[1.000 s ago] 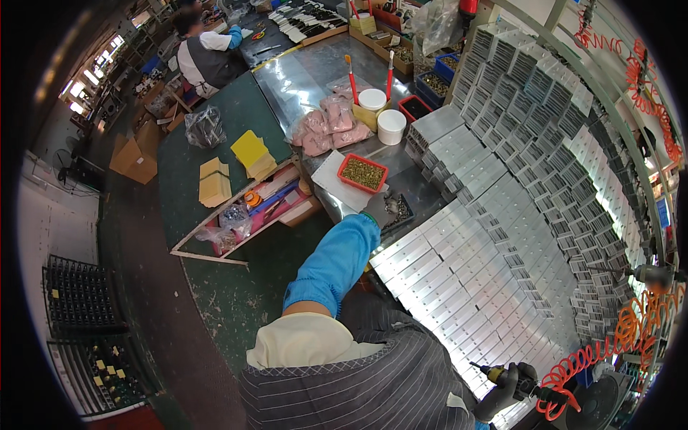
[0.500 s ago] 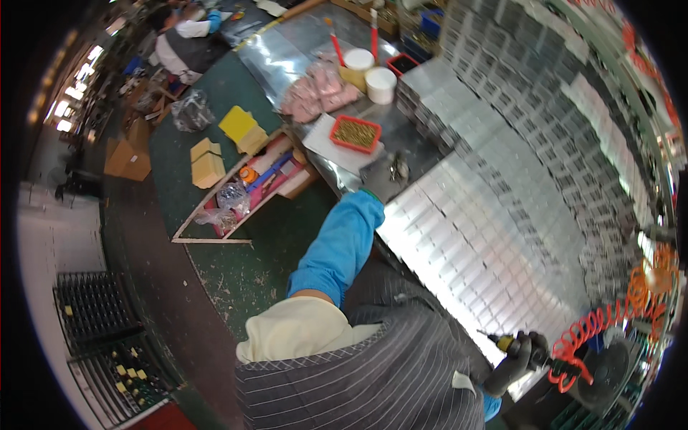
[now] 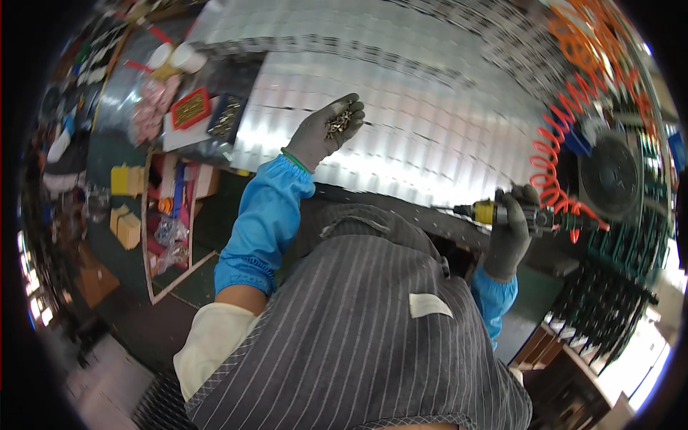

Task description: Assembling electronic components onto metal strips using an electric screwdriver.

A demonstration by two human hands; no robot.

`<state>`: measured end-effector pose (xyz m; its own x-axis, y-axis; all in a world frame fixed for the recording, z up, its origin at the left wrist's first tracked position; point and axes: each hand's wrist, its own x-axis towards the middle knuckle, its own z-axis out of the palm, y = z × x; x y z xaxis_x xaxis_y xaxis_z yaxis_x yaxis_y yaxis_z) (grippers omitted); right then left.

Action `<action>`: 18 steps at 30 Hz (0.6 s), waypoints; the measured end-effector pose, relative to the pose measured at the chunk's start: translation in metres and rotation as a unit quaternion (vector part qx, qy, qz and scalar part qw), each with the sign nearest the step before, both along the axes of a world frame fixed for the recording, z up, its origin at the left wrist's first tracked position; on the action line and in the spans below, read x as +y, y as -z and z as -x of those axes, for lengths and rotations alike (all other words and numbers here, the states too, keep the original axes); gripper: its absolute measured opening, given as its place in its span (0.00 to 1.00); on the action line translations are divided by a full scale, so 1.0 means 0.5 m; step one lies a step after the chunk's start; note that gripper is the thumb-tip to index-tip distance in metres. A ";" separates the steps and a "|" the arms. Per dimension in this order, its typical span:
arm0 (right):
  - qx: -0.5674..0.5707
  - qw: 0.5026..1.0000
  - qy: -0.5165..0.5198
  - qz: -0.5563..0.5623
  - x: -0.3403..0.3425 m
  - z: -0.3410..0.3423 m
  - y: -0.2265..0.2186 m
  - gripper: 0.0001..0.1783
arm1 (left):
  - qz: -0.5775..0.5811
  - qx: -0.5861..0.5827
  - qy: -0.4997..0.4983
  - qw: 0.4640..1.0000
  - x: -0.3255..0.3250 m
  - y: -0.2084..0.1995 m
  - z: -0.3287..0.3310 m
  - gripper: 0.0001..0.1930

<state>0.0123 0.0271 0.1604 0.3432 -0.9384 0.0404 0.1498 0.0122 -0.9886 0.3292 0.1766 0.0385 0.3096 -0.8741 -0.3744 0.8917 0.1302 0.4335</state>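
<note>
My left hand (image 3: 317, 136), in a grey glove, is held palm up over the rows of flat silvery metal pieces (image 3: 416, 129). A small heap of short metal screws (image 3: 338, 125) lies in its cupped palm. At the right, my gloved right hand (image 3: 510, 240) is wrapped round a power screwdriver (image 3: 484, 212) with a yellow collar. The driver's thin bit points left, along the near edge of the metal pieces. A coiled red air hose (image 3: 546, 147) runs up from near its back end.
Left of the metal pieces stand a dark tray (image 3: 218, 132) of screws and a red tray (image 3: 208, 102) of brass-coloured small parts. Pink bags (image 3: 153, 107) and white tubs (image 3: 188, 57) lie beyond. An open drawer (image 3: 151, 276) juts out at left. A round black fan (image 3: 609, 178) stands at right.
The view has swung to the right. My left hand, hidden beyond its sleeve near the trays before, now shows over the metal pieces with screws in its palm. My right hand still holds the screwdriver.
</note>
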 end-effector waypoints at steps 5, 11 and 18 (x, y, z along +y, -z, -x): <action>-0.117 0.993 0.026 0.002 -0.069 0.096 -0.020 0.09 | 0.015 0.075 0.105 0.992 -0.127 0.014 0.181 0.15; -0.126 0.983 0.088 0.099 -0.137 0.201 -0.015 0.08 | -0.019 0.022 0.221 0.975 -0.228 -0.028 0.393 0.17; -0.130 0.979 0.111 0.109 -0.175 0.282 -0.009 0.13 | -0.009 0.050 0.291 0.955 -0.302 -0.012 0.541 0.16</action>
<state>-0.1287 -0.0602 0.1650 0.0836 -0.9482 0.3065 0.3717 -0.2557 -0.8924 0.0590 0.0255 0.0447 -0.2655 -0.8800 -0.3938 0.8479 -0.4076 0.3391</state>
